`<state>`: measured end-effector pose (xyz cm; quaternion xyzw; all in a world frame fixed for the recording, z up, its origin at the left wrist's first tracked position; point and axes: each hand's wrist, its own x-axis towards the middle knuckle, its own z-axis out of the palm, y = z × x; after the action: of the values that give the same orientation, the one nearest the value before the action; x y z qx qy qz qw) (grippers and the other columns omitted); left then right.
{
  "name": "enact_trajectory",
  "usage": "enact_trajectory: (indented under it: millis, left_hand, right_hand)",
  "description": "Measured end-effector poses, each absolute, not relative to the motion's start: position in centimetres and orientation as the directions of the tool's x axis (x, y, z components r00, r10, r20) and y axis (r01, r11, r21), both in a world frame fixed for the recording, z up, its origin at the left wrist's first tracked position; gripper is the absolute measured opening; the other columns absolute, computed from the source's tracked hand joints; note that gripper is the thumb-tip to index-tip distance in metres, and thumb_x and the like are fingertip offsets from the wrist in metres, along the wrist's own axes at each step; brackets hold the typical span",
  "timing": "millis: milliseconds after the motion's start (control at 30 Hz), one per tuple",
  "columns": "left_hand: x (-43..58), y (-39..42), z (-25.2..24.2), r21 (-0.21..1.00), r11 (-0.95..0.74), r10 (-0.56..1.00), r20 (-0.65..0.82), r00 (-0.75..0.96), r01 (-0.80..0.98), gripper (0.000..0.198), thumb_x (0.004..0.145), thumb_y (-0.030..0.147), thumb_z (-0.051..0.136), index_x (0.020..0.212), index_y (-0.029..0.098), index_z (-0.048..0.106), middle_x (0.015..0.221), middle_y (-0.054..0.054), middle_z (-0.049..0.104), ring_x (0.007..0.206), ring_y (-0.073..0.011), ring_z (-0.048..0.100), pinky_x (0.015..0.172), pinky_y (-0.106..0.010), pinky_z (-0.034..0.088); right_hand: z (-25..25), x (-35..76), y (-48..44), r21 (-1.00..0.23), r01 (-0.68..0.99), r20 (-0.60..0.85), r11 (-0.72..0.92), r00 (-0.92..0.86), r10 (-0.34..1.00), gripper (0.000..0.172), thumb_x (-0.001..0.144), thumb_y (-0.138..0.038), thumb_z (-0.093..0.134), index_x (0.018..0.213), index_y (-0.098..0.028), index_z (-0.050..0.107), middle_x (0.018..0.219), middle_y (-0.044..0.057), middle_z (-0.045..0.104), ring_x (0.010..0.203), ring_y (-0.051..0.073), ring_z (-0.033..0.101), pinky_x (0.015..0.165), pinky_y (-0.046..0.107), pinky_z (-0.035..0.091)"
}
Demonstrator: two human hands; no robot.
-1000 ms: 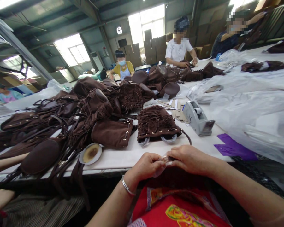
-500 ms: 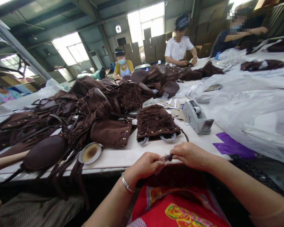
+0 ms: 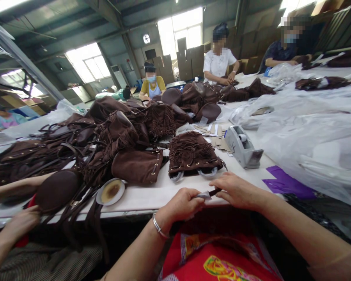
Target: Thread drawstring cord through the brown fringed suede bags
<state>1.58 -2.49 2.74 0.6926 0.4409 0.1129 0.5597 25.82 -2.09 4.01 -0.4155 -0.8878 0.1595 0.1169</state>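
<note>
My left hand point(image 3: 181, 204) and my right hand point(image 3: 236, 189) meet at the near edge of the white table point(image 3: 152, 195). Between their fingertips runs a thin brown strap point(image 3: 213, 192) with a bit of clear wrapping on its left end. Both hands pinch it, the left at the wrapped end, the right on the bare strap. Just beyond them lies a brown fringed suede bag point(image 3: 193, 153) that the strap seems to lead to. A silver bangle point(image 3: 158, 227) circles my left wrist.
A grey tape dispenser point(image 3: 242, 147) stands right of the bag. A heap of brown bags point(image 3: 99, 132) covers the left of the table, with a small round dish point(image 3: 111, 191) at its edge. Clear plastic sheets point(image 3: 307, 125) fill the right. A neighbour's hand point(image 3: 20, 221) is at left; three people work at the far end.
My hands have drawn slightly apart along the strap, the right one moving up toward the bag. The neighbour's hand has come up into view at the left.
</note>
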Motion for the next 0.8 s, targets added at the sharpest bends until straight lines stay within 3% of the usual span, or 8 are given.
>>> enact_trajectory:
  millis: [133,267,400,500,667,800]
  left_hand:
    - [1.6,-2.2,2.4,0.854,0.034,0.748,-0.366,0.553,0.519,0.026,0.087,0.033,0.048,0.083,0.014,0.065,0.059,0.003,0.053,0.047,-0.0095,0.045,0.046,-0.021,0.032]
    - [2.2,-1.7,2.6,0.824,-0.129,0.78,-0.259,0.57,0.551,0.027,0.089,0.033,0.048,0.081,0.014,0.066,0.064,0.001,0.058,0.058,-0.0115,0.049,0.054,-0.022,0.035]
    - [2.8,-1.5,2.9,0.719,-0.305,0.789,-0.177,0.588,0.625,0.029,0.091,0.03,0.046,0.077,0.015,0.066,0.07,-0.002,0.063,0.064,-0.0139,0.05,0.059,-0.024,0.034]
    - [2.4,-1.7,3.2,0.655,-0.367,0.765,-0.191,0.615,0.66,0.03,0.092,0.03,0.046,0.076,0.015,0.067,0.07,-0.002,0.065,0.064,-0.0142,0.049,0.059,-0.025,0.033]
    - [1.2,-1.9,3.9,0.65,-0.402,0.687,-0.252,0.682,0.645,0.031,0.093,0.035,0.049,0.077,0.016,0.069,0.07,-0.002,0.066,0.063,-0.0143,0.05,0.057,-0.024,0.033]
    - [1.5,-2.1,4.4,0.56,-0.443,0.72,-0.243,0.65,0.7,0.026,0.091,0.033,0.054,0.082,0.017,0.072,0.08,-0.006,0.072,0.068,-0.0168,0.056,0.061,-0.025,0.036]
  right_hand:
    - [3.4,26.5,-1.1,-0.304,0.728,0.118,0.614,-0.611,0.783,0.021,0.091,-0.021,0.057,0.074,-0.018,0.069,0.079,0.006,0.07,0.083,0.021,0.061,0.084,0.036,0.036]
    - [2.6,25.5,-1.1,-0.337,0.694,0.187,0.635,-0.612,0.768,0.021,0.092,-0.021,0.057,0.074,-0.018,0.068,0.077,0.005,0.069,0.079,0.019,0.06,0.081,0.034,0.035]
    - [2.1,24.2,-2.1,-0.376,0.66,0.22,0.65,-0.618,0.755,0.02,0.091,-0.019,0.058,0.072,-0.017,0.066,0.075,0.005,0.069,0.078,0.019,0.06,0.081,0.034,0.035]
    - [1.8,23.5,-3.1,-0.379,0.668,0.239,0.64,-0.598,0.765,0.019,0.089,-0.016,0.057,0.071,-0.017,0.064,0.075,0.006,0.069,0.078,0.019,0.059,0.08,0.034,0.035]
    - [1.0,22.2,-4.2,-0.385,0.68,0.248,0.624,-0.575,0.78,0.017,0.087,-0.014,0.059,0.071,-0.017,0.064,0.074,0.005,0.068,0.076,0.019,0.059,0.078,0.034,0.035]
    - [0.6,21.1,-4.6,-0.361,0.716,0.253,0.598,-0.542,0.802,0.017,0.088,-0.015,0.057,0.072,-0.016,0.064,0.075,0.007,0.068,0.077,0.02,0.059,0.078,0.036,0.035]
